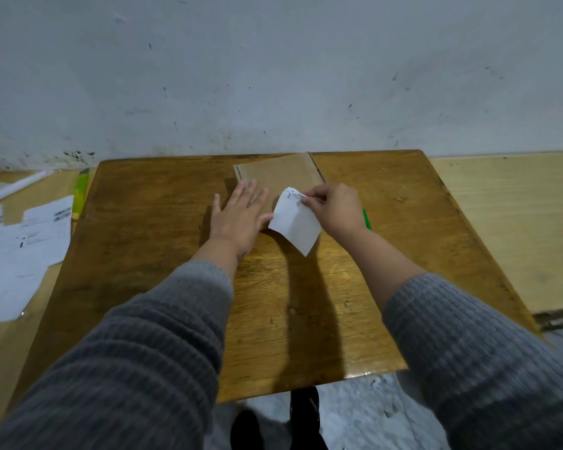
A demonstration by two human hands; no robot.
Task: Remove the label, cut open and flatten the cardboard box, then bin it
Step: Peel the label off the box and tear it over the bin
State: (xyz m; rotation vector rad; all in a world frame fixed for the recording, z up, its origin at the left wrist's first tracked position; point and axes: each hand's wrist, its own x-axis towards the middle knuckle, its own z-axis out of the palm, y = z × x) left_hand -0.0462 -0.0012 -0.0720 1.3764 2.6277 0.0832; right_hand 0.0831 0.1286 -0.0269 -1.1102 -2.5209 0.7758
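- Brown corrugated cardboard box lies low at the far middle of the worn, glossy wooden counter, close to the scuffed grey wall; it looks shallow or already partly pressed down, though I cannot tell which.
- Her left hand lies flat on the box's near left part, fingers straight and spread, pinning it down.
- Her right hand pinches the top edge of the white rectangular paper label between thumb and fingertips; the sheet is curled and lifted, its blank back towards me, its lower corner hanging over the counter.
- Whether any part of the label is stuck to the cardboard is hidden behind the sheet itself.
- To do this peel well, I would say: pull low and slowly, back along the surface, not straight up, so thin paper comes off whole and does not tear the cardboard's top skin; keep the flat hand close to the peel line.
- The label looks thin and limp, the cardboard matte and stiff with a dark seam at its left edge.
- A slim green tool, perhaps the cutter, lies just right of her right wrist.
- Loose white printed sheets and a yellow-green cutter-like object sit off to the left.
- Cutting, flattening and binning seem not yet done.
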